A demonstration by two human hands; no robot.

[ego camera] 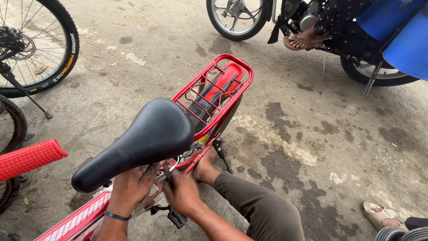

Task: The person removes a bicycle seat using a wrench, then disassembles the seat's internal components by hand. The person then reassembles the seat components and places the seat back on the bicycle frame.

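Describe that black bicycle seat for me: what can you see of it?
The black saddle looks like smooth, slightly glossy plastic or vinyl, broad at the back and tapering to a rounded nose that points lower left. It sits tilted on a red bicycle, just ahead of the red wire rear rack. The left hand is tucked beneath it; whether it touches is unclear.

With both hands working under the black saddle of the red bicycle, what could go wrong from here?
1. The right hand holds a dark tool just under the saddle; if it slips, the left hand beside it may get hit.
2. The person's bare foot rests near the kickstand; a tipping bicycle could pinch it.
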